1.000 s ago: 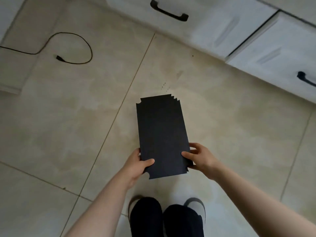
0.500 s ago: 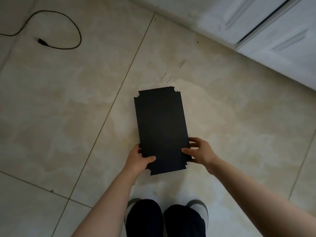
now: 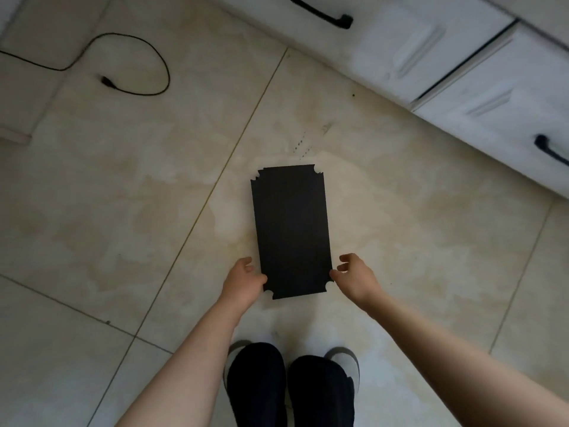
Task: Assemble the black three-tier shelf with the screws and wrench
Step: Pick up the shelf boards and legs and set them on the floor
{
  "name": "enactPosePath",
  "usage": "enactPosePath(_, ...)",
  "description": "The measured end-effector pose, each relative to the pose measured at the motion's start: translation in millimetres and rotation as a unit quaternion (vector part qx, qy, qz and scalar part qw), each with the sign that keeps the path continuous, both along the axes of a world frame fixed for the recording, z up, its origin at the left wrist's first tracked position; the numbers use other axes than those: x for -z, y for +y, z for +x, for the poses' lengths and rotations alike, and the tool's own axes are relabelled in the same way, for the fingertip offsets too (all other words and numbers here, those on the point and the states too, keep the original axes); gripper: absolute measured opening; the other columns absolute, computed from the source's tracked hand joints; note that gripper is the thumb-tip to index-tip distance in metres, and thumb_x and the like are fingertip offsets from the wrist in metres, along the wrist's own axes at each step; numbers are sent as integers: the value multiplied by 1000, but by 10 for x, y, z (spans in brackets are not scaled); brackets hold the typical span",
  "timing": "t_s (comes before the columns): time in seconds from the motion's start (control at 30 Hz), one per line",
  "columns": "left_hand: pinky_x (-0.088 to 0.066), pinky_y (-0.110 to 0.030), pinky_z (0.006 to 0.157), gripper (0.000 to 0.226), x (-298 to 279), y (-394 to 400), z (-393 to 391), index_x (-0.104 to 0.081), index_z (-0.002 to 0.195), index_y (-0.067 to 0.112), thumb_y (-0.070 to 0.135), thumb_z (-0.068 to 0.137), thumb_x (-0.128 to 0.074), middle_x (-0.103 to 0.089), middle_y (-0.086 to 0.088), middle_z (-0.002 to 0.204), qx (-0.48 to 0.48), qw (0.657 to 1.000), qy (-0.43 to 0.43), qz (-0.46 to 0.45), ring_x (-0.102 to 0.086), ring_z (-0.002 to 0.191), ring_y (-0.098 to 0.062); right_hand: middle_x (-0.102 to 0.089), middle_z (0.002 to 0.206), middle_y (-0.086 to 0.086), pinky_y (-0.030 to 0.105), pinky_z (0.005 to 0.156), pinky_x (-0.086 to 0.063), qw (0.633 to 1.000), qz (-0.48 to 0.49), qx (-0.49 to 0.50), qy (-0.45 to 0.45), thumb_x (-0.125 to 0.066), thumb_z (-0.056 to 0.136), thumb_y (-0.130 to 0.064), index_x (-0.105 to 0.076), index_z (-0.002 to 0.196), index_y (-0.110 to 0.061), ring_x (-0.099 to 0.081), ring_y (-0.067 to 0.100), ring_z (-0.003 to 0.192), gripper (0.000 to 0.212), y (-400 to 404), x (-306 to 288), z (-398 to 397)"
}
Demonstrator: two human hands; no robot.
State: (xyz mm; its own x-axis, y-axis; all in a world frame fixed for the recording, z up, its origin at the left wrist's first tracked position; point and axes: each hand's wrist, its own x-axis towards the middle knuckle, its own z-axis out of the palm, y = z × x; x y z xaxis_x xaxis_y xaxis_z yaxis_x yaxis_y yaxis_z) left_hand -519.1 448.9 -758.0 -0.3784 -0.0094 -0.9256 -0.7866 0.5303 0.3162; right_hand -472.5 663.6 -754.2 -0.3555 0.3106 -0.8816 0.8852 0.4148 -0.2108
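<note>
the black shelf panel (image 3: pixel 291 231) lies flat on the tiled floor (image 3: pixel 123 211), ahead of the feet. left hand (image 3: pixel 244 280) touches its near left edge, fingers relaxed; right hand (image 3: pixel 354 272) hovers just beside the right edge, holding nothing. no screws, wrench or other tiers visible; assembly appears barely begun.

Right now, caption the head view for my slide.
Both hands, left and right, flank a black shelf panel on the tiled floor.
</note>
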Motion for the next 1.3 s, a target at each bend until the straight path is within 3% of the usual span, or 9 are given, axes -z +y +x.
enactPosePath(0.2, -43, -45, 111, 54, -938, -120, -2, -41, 149, 12, 10, 97, -57, -48, -9, 148, -4, 998, 57, -20, -49, 131, -27, -57, 133, 13, 27, 84, -40, 999, 19, -35, 37, -54, 98, -20, -45, 138, -6, -56, 28, 118, 44, -120, -902, -54)
enactPosePath(0.27, -45, -37, 107, 48, -1307, -180, -18, -46, 144, 12, 8, 97, -56, -54, -8, 141, -14, 996, 81, -26, -54, 121, -22, -60, 128, 12, 30, 87, -45, 995, 24, -75, 59, -53, 97, -19, -50, 131, -6, -58, 29, 113, 36, -180, -1281, -126)
enactPosePath(0.4, -47, -25, 82, 34, -2109, -334, -14, -55, 132, 14, 8, 98, -55, -66, -6, 121, -49, 986, 153, -41, -58, 98, -15, -62, 123, 9, 31, 91, -48, 985, 6, -132, 108, -53, 96, -16, -52, 130, -8, -60, 26, 113, 35, -370, -2106, -321)
enactPosePath(0.57, -37, -6, 58, 20, -3159, -563, 172, -58, 117, 24, 13, 101, -54, -68, 9, 97, -76, 970, 224, -57, -58, 83, 3, -56, 137, 7, 28, 99, -41, 943, 2, -271, 193, -53, 99, -19, -48, 139, -10, -53, 24, 126, 41, -624, -3248, -526)
enactPosePath(0.77, -40, -4, 63, 22, -4419, -762, 576, -59, 108, 25, 5, 98, -56, -71, 8, 87, -169, 937, 295, -82, -62, 81, -3, -53, 139, 7, 29, 102, -43, 897, -26, -362, 251, -52, 100, -22, -45, 141, -11, -51, 22, 127, 43, -926, -4458, -537)
enactPosePath(0.93, -39, -1, 68, 23, -5422, -915, 1176, -61, 105, 24, 4, 97, -58, -71, 10, 86, -241, 904, 340, -97, -63, 86, 0, -52, 140, 6, 21, 96, -36, 858, -52, -434, 269, -50, 101, -22, -42, 142, -11, -49, 19, 129, 44, -1201, -5304, -309)
enactPosePath(1.07, -45, -8, 77, 21, -6336, -1295, 2073, -62, 106, 21, 3, 96, -60, -73, 3, 85, -366, 843, 372, -135, -67, 89, -9, -53, 137, 3, 20, 91, -36, 796, -98, -529, 279, -52, 100, -25, -42, 141, -14, -51, 19, 123, 43, -1870, -6150, 128)
enactPosePath(1.13, -49, -14, 80, 21, -6520, -1428, 2357, -62, 108, 20, 3, 96, -60, -72, 3, 87, -388, 824, 385, -152, -67, 88, -5, -54, 134, -1, 20, 89, -36, 774, -118, -551, 289, -53, 100, -28, -43, 140, -17, -53, 16, 119, 43, -2127, -6367, 277)
enactPosePath(1.3, -54, -23, 79, 21, -6616, -1457, 2471, -62, 107, 20, 1, 97, -60, -71, 5, 87, -413, 813, 383, -145, -70, 86, -4, -55, 127, -6, 19, 89, -35, 766, -119, -549, 311, -54, 99, -30, -44, 140, -21, -52, 11, 116, 42, -2186, -6355, 374)
